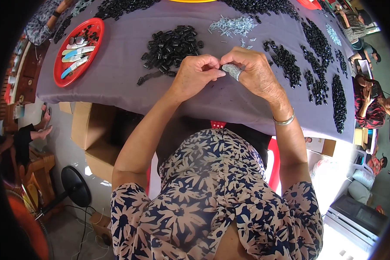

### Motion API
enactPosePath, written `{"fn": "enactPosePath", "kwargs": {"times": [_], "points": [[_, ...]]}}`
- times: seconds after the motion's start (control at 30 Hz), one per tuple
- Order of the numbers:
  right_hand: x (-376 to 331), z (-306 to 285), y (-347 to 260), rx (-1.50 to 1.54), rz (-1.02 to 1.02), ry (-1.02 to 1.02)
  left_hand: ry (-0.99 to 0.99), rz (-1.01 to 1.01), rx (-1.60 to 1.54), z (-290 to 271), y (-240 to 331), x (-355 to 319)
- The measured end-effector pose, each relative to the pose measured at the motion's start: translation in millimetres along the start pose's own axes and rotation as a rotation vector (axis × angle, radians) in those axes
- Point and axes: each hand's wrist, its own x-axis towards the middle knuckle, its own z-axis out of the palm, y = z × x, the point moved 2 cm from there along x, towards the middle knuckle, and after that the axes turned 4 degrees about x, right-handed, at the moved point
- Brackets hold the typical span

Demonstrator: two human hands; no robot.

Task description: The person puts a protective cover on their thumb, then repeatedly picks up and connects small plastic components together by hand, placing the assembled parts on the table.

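Over the near side of the cloth-covered table, my hands meet fingertip to fingertip. My left hand [198, 74] is closed in a pinch of thumb and forefinger. My right hand [258, 73], with a silver bangle at the wrist, also pinches. A grey speckled finger cover [232, 71] sits at its fingers. Between the fingertips a small black piece [221, 68] partly shows; the rest is hidden. Just beyond my left hand lies a pile of small black plastic parts [171, 47]. Small clear or silvery pins [233, 27] are heaped beyond my right hand.
A red oval tray [100, 32] at the left holds blue-and-white handled tools. More black parts [286, 63] cover the table's right side. A yellow rim [193, 1] shows at the far edge. Other people sit left and right. A cardboard box [83, 130] stands below the table.
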Motion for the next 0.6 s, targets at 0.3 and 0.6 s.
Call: {"fn": "enactPosePath", "kwargs": {"times": [0.3, 0.6], "points": [[-1.7, 3.1, 13.4, 0.060, 0.132, -0.071, -0.004, 0.038, 0.049, -2.1, -1.9, 1.8], [-13.1, 5.2, 15.0, 0.487, 0.548, -0.195, -0.050, 0.037, 0.242, 11.0, 8.6, -12.3]]}}
